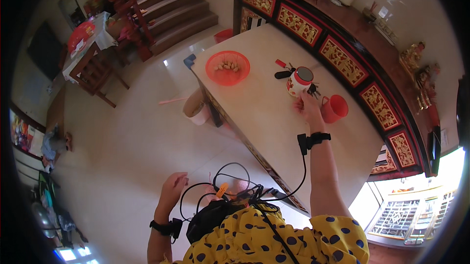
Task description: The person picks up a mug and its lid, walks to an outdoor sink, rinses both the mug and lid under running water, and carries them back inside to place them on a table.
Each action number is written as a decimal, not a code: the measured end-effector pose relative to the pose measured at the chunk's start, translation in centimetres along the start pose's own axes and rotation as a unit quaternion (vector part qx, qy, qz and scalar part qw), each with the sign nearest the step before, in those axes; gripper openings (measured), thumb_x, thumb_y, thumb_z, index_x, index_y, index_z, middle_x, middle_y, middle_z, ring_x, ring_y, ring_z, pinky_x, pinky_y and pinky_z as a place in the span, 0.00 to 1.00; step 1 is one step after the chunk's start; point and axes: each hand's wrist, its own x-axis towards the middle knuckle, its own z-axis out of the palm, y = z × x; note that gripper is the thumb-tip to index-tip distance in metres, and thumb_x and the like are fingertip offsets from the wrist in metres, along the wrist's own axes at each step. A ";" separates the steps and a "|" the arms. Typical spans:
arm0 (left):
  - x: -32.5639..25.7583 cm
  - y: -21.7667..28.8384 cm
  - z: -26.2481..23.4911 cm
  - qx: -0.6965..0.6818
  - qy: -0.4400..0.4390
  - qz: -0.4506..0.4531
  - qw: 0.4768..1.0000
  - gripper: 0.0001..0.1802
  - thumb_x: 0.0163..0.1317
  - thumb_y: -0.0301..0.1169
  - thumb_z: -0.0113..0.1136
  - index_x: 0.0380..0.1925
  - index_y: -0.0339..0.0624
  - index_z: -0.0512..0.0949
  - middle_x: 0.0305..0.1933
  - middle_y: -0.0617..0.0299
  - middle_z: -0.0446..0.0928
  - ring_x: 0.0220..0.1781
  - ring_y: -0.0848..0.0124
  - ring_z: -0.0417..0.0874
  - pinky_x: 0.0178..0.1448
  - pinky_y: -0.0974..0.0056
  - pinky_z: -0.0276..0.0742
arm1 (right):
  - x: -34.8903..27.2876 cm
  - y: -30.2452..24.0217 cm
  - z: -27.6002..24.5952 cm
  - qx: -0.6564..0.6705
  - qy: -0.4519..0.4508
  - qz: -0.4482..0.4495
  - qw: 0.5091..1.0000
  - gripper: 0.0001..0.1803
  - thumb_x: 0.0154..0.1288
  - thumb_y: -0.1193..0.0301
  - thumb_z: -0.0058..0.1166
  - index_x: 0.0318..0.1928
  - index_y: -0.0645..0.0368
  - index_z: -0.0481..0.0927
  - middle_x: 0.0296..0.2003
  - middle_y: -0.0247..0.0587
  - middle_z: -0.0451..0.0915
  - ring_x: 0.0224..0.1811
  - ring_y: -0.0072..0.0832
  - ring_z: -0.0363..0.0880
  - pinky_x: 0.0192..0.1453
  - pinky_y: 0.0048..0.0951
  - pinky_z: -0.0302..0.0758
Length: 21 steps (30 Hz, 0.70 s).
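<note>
Right hand (307, 106) touching white patterned jar (298, 81) — left hand (172, 189) free, off-table.

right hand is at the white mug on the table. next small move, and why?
Probably close the fingers round the mug and lift it straight up. The right hand only touches the near side of the white-and-red mug, with no full grip visible. Keys and a red cup sit close beside it, so a sideways drag might knock them. The left hand hangs free off the table.

We see a pale table (274, 117) carrying a red basket (227, 68), a jar (299, 81), keys (313, 89) and a red mug (334, 109).
</note>
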 end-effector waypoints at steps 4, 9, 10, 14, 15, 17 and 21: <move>2.0 -0.2 -1.0 -0.015 0.005 0.059 0.998 0.13 0.69 0.27 0.52 0.50 0.33 0.76 0.40 0.54 0.82 0.41 0.69 0.83 0.49 0.66 0.78 | -0.6 0.9 0.4 -0.007 0.021 -0.025 0.999 0.17 0.75 0.54 0.45 0.34 0.53 0.70 0.24 0.34 0.74 0.20 0.21 0.73 0.23 0.21 0.70; 4.9 3.6 -1.6 -0.038 -0.026 0.086 0.995 0.16 0.68 0.27 0.55 0.55 0.34 0.73 0.43 0.57 0.79 0.45 0.72 0.81 0.51 0.67 0.77 | -5.7 0.4 2.4 0.009 -0.033 -0.050 0.998 0.17 0.75 0.55 0.45 0.34 0.53 0.71 0.22 0.33 0.74 0.19 0.20 0.72 0.21 0.20 0.68; 5.7 4.7 -1.4 -0.065 -0.044 0.106 0.991 0.19 0.68 0.28 0.56 0.57 0.35 0.72 0.44 0.58 0.78 0.47 0.73 0.80 0.52 0.67 0.76 | -7.0 0.2 2.9 -0.026 -0.040 -0.044 0.998 0.16 0.75 0.55 0.45 0.36 0.54 0.72 0.22 0.33 0.74 0.19 0.20 0.72 0.21 0.20 0.68; 7.6 10.9 0.7 -0.118 -0.073 0.102 0.985 0.23 0.67 0.25 0.56 0.61 0.36 0.67 0.49 0.59 0.74 0.51 0.73 0.76 0.58 0.65 0.74 | -13.7 -0.8 6.2 -0.118 -0.090 -0.015 0.989 0.15 0.75 0.58 0.45 0.41 0.56 0.74 0.23 0.35 0.76 0.19 0.18 0.72 0.22 0.20 0.69; 8.2 11.5 1.3 -0.112 -0.080 0.138 0.981 0.28 0.65 0.27 0.60 0.64 0.37 0.64 0.52 0.58 0.73 0.54 0.71 0.75 0.61 0.64 0.72 | -14.9 -0.7 7.3 -0.119 -0.091 -0.014 0.989 0.15 0.75 0.58 0.45 0.41 0.56 0.74 0.23 0.35 0.76 0.19 0.18 0.72 0.22 0.20 0.69; 8.9 13.2 2.7 -0.108 -0.088 0.172 0.975 0.34 0.62 0.29 0.64 0.66 0.37 0.61 0.55 0.56 0.73 0.58 0.69 0.74 0.65 0.63 0.69 | -16.6 0.1 9.5 -0.168 -0.168 0.010 0.971 0.16 0.76 0.57 0.44 0.42 0.58 0.75 0.24 0.35 0.76 0.19 0.17 0.71 0.23 0.20 0.69; 9.6 17.0 5.6 -0.028 -0.035 0.337 0.941 0.46 0.54 0.36 0.72 0.67 0.32 0.57 0.57 0.49 0.73 0.62 0.59 0.73 0.67 0.55 0.66 | -18.4 2.1 11.7 -0.193 -0.264 0.023 0.945 0.20 0.77 0.55 0.41 0.40 0.59 0.75 0.24 0.33 0.76 0.21 0.17 0.71 0.26 0.19 0.69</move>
